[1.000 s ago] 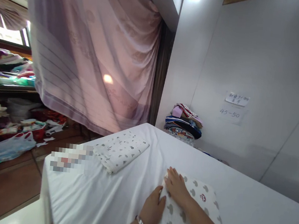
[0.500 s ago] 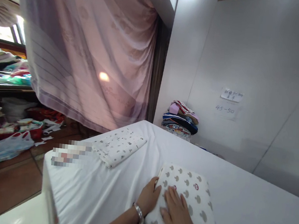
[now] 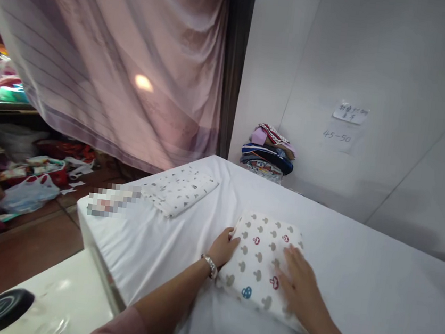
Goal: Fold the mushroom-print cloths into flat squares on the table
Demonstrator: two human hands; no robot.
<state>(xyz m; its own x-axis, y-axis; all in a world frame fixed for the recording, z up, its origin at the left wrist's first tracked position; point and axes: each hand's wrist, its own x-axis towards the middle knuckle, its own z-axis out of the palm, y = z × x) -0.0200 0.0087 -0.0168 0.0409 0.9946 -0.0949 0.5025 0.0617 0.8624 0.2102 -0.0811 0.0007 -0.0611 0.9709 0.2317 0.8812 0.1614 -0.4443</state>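
Observation:
A folded white cloth (image 3: 258,257) printed with grey, red and blue mushrooms lies on the white-covered table. My left hand (image 3: 223,248), with a silver bracelet at its wrist, grips the cloth's left edge; the thumb rests on top and the other fingers are partly hidden. On the right side of the cloth, my right hand (image 3: 298,280) lies palm down with its fingers stretched out, slightly blurred. Farther off to the left is a second folded white cloth (image 3: 182,190) with small dark prints.
The white sheet (image 3: 364,296) covers the table. A pile of folded fabrics (image 3: 268,151) stands beyond its far edge, by the wall. A pixelated item (image 3: 112,201) lies at the left corner. At lower left, a black round object (image 3: 1,309) sits on a white surface.
The view has tilted down. My right hand has slid from the middle of the mushroom cloth to its right side. My left hand stays at the left edge.

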